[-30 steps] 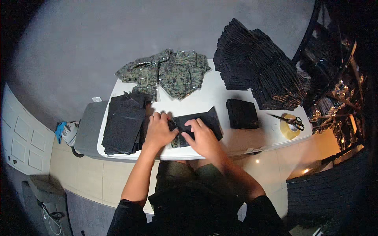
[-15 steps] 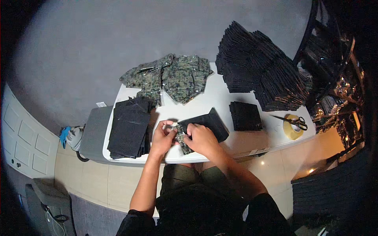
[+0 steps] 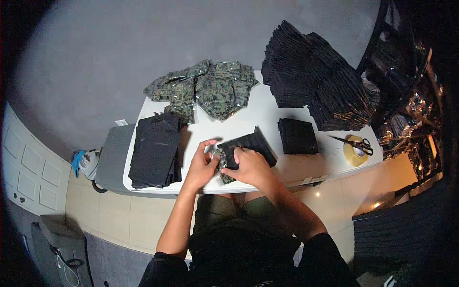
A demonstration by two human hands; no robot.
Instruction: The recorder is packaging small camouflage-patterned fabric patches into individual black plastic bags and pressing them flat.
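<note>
Head view. The left hand (image 3: 203, 165) and the right hand (image 3: 248, 165) meet at the near edge of the white table (image 3: 267, 107), close to its middle. The left hand's fingers are curled, thumb and forefinger pinching the left end of a camouflage packet (image 3: 221, 165) wrapped in clear film. The right hand lies palm down on a black bag (image 3: 251, 145), fingers closed over the bag's near left corner, where the packet enters it. The packet sits between the two hands, touching both, and is mostly hidden by them; the bag extends from under the right hand toward the table's middle, tilted to the right.

At the left edge lies a flat stack of black bags (image 3: 155, 150), just beside the left hand. At the far edge, left of centre, rests a heap of camouflage packets (image 3: 210, 91). A tall fanned pile of black bags (image 3: 315, 81) fills the far right corner. A small black stack (image 3: 297, 136) lies right of the held bag, apart from it. Near the right edge, scissors (image 3: 358, 142) rest on a roll of tape (image 3: 354, 152).
</note>
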